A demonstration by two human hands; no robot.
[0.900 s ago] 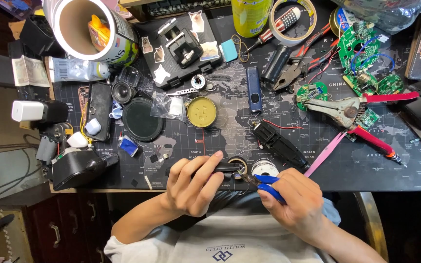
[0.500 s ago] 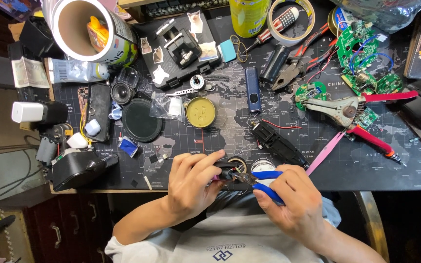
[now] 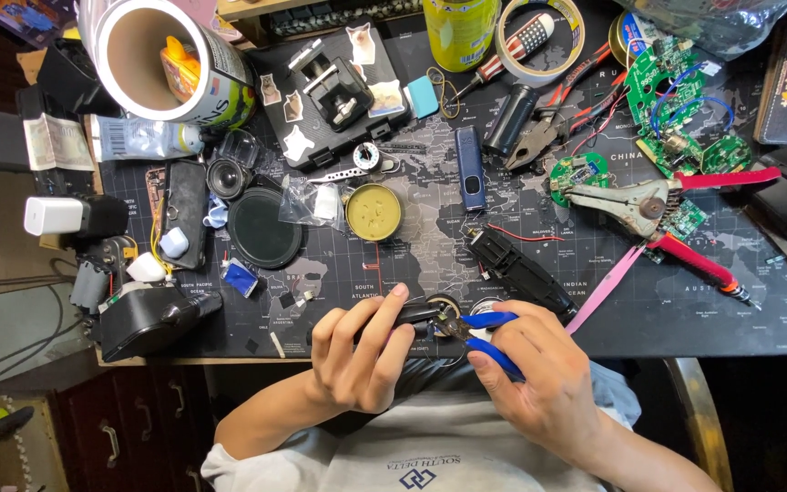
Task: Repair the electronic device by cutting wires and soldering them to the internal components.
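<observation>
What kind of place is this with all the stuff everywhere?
Probably a home electronics repair desk. Green circuit boards and red-handled pliers lie on the dark mat, and the right hand works blue-handled cutters.

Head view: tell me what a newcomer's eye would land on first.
At the near edge of the cluttered desk mat, the right hand works blue-handled cutters against a small black part that the left hand holds. Green circuit boards and red-handled pliers lie far right; an open cardboard tube stands far left.
</observation>
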